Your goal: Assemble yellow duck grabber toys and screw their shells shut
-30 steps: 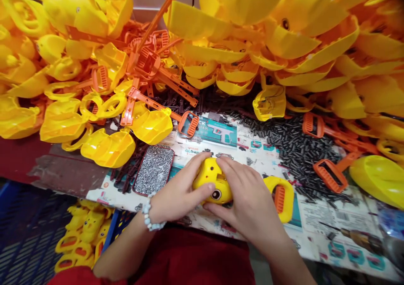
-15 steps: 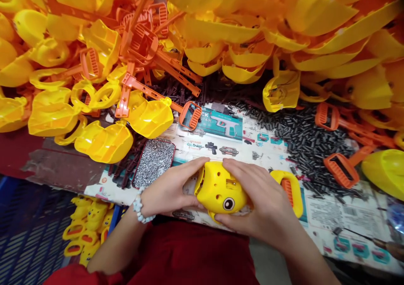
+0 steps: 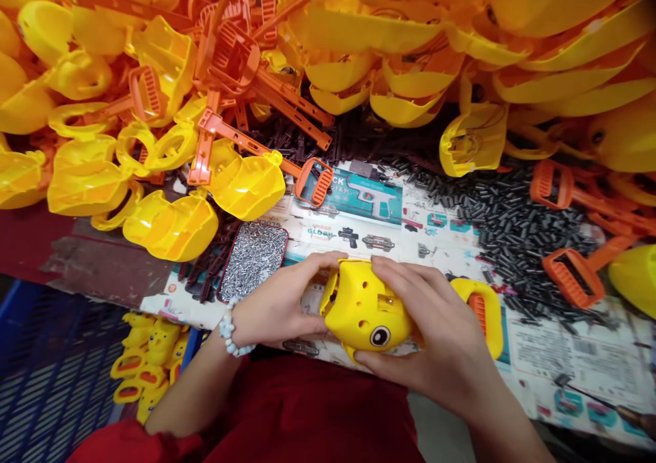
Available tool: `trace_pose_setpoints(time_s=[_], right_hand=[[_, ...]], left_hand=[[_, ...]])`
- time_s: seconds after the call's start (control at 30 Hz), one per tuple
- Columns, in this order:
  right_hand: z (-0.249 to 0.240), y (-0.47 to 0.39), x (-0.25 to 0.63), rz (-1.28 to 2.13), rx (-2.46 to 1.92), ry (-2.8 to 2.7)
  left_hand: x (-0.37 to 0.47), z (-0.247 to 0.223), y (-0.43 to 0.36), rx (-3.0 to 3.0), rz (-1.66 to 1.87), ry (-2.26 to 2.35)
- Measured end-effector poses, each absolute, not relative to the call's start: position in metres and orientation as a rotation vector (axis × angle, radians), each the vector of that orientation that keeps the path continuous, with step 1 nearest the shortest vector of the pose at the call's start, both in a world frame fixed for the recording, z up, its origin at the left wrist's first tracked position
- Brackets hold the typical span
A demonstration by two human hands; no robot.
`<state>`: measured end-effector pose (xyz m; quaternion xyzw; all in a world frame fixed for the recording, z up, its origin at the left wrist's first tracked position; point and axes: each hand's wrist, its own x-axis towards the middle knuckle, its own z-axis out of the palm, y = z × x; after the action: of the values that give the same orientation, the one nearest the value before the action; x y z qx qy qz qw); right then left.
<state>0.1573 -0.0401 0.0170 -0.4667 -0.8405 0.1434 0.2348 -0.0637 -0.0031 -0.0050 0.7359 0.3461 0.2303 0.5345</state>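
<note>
Two-handed grip closed around the yellow shell (image 3: 359,306)

Your left hand (image 3: 281,302) pinches its left edge; your right hand (image 3: 441,326) spans its right side, over the near edge of the bench (image 3: 110,268). Uneven pressure on smooth, curved plastic could make it slip.

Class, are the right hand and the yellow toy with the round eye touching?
Touching. The head view shows the right hand cupping the yellow toy, fingers over its upper side and thumb against its lower edge.
</note>
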Motion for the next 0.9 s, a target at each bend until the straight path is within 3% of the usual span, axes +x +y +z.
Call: trace_pose_setpoints(time_s=[0.63, 0.9], right_hand=[[0.018, -0.044, 0.157, 0.469, -1.257, -2.328], [0.018, -0.043, 0.156, 0.425, -1.269, -2.329]], left_hand=[[-0.059, -0.004, -0.012, 1.975, 0.554, 0.948], [-0.067, -0.004, -0.013, 1.993, 0.449, 0.780]])
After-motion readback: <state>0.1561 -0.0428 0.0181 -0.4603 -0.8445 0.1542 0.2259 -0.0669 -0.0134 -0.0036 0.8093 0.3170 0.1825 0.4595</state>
